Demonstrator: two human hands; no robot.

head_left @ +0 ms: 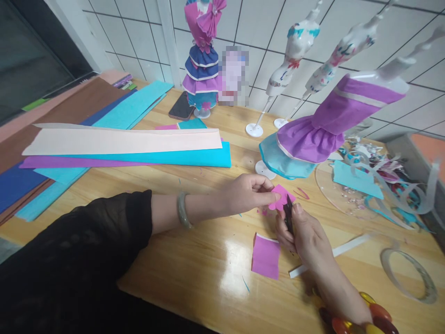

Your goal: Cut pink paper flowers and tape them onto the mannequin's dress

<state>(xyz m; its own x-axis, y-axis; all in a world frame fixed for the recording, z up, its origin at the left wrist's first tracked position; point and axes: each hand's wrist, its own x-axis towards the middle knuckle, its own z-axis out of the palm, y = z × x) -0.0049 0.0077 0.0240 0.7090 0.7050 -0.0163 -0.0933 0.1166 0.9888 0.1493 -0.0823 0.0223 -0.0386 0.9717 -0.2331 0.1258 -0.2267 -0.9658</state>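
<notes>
Between thumb and fingers, my left hand (255,191) pinches a small piece of pink paper (280,195) with a scalloped edge. My right hand (306,229) is wrapped round dark scissors (288,214), whose blades meet the paper's right side; most of the handles are hidden by the fingers. Below the hands lies a purple paper square (266,256) with a pale top edge. Tiny pink scraps (264,212) are scattered under the paper. Just behind, a dress form (330,111) leans in view, dressed in purple and turquoise.
Folded crepe paper sheets (132,141) cover the left side. A dressed form (202,65), a phone (181,105) and two bare white forms (293,46) stand or lie along the tiled wall. At right are a clear plate (327,185) of trimmings, a tape roll (408,273) and a white strip (351,244).
</notes>
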